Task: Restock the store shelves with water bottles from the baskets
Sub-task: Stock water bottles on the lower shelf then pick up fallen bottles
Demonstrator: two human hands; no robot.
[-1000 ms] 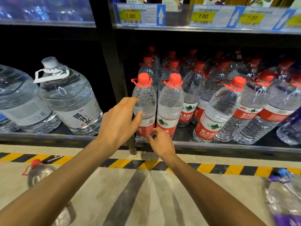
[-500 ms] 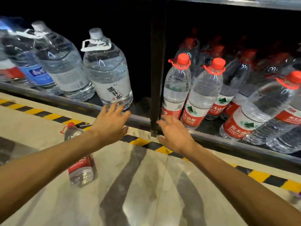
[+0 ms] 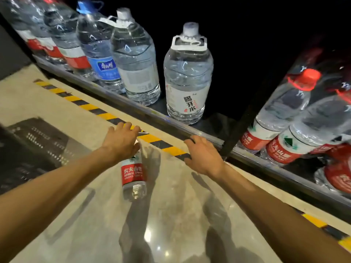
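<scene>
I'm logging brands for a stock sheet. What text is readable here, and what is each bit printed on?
"喝开水": white label of the large jug standing apart on the shelf.
"农夫山泉", "NONGFU": red label of the bottle on the floor.
Blue-label jug: characters blurred, unreadable.
Red-label bottles on the shelf: too blurred to read.

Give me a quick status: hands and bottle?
Left hand over bottle top, grip hidden. Right hand open, empty, by shelf edge. Bottle on floor. Nothing in the way.

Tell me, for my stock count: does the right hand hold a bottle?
No, the right hand is open and empty, near the shelf edge.
</scene>
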